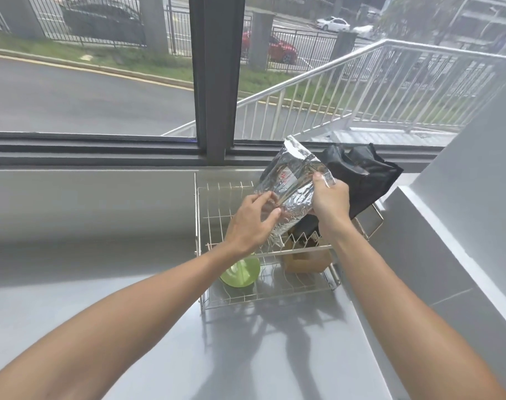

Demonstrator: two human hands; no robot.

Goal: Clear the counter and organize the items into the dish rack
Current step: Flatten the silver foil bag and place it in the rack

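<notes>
Both forearms reach out over the grey bench point(101, 215) as I hold a silver foil pouch point(292, 192) above the wire dish rack point(199, 226). From the left: my left hand point(250, 223) pinches the pouch's lower edge, my right hand point(329, 200) clamps its upper right side. Its long axis tilts up and away, the bottom corner just over the rack's prongs. A green bowl point(241, 274) and a brown box point(306, 261) sit below; a black bag point(361, 171) lies behind. The slot looks straight down, I judge.

There were two bare hands, left point(253, 223) and right point(331, 202), one silver foil bag point(292, 180), one wire dish rack point(217, 197), one green bowl point(240, 272), one brown box point(306, 261) and one black bag point(361, 171).
</notes>
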